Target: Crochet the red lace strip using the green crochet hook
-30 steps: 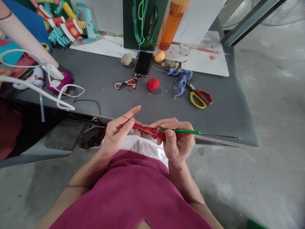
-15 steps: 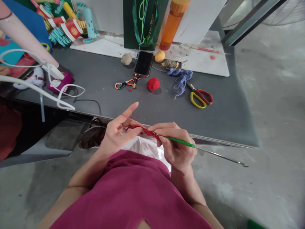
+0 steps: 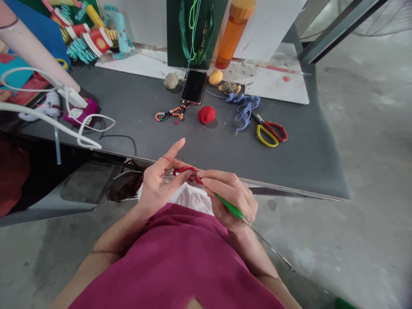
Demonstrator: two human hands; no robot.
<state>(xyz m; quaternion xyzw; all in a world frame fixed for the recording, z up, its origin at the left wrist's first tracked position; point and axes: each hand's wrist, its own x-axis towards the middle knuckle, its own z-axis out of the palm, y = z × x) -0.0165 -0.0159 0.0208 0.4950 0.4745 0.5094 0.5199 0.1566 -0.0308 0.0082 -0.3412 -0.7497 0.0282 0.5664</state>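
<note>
Between my hands is a small piece of red crochet work [image 3: 189, 172], just off the table's front edge. My left hand [image 3: 159, 178] pinches its left part with thumb and fingers, while the index finger points up with red yarn looped round it. My right hand [image 3: 230, 197] is closed round the green grip of a crochet hook [image 3: 233, 209]; its fingertips are against the right end of the work. The hook's working tip is hidden there, and the metal rear end slants down to the right. A red yarn ball [image 3: 206, 114] lies on the table, its thread running toward my left hand.
On the grey table [image 3: 154, 137] are a phone [image 3: 194, 86], a beaded strap [image 3: 170, 113], scissors [image 3: 272, 132], blue yarn [image 3: 244, 107], and an orange bottle [image 3: 233, 36] beside a green bag [image 3: 196, 43]. White cables [image 3: 48, 118] and another person's arm [image 3: 38, 47] are at left.
My right hand has moved slightly left and turned, so the hook's rear end has swung downward and left. My left hand stays nearly in place, still on the red work.
</note>
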